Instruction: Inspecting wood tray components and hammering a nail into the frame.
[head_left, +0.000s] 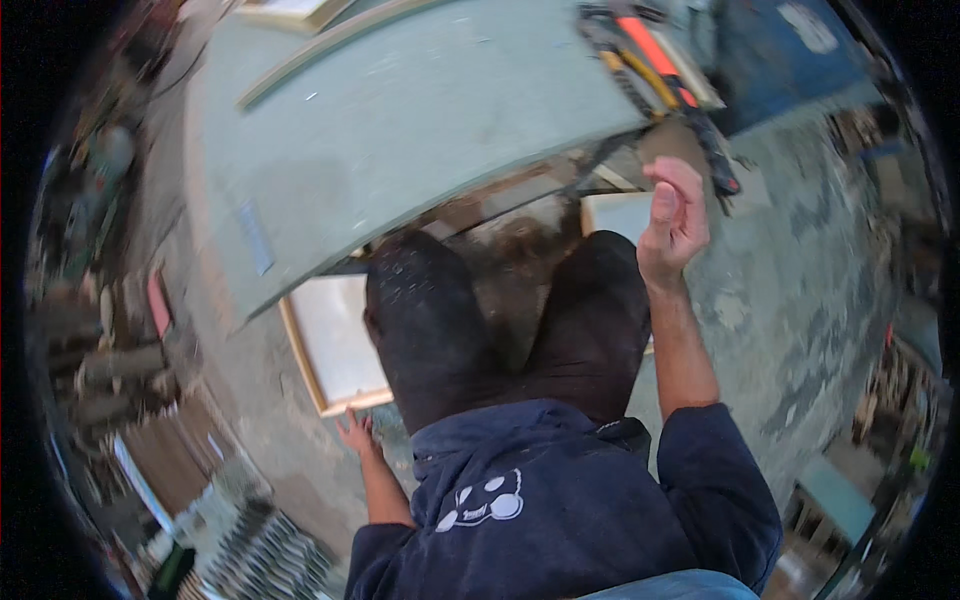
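Low on the left, my left hand (357,432) reaches down with its fingers apart at the near edge of a shallow wooden frame with a white panel (345,340). Its fingertips meet or nearly meet the wood; the exact contact is too small to tell. My right hand (675,225) is raised beyond my right knee, near the table edge, with thumb and fingers curled together. Whatever it may hold is hidden or too small to make out. Another white-panelled frame (612,213) shows partly behind my right knee.
A pale green table (400,140) spans the front, with a long wood strip (345,45) and a blue-grey scrap (255,238) on it. Pliers and other hand tools (640,60) lie at its right end beside a blue surface (790,60). Stacked boards (175,455) stand at left.
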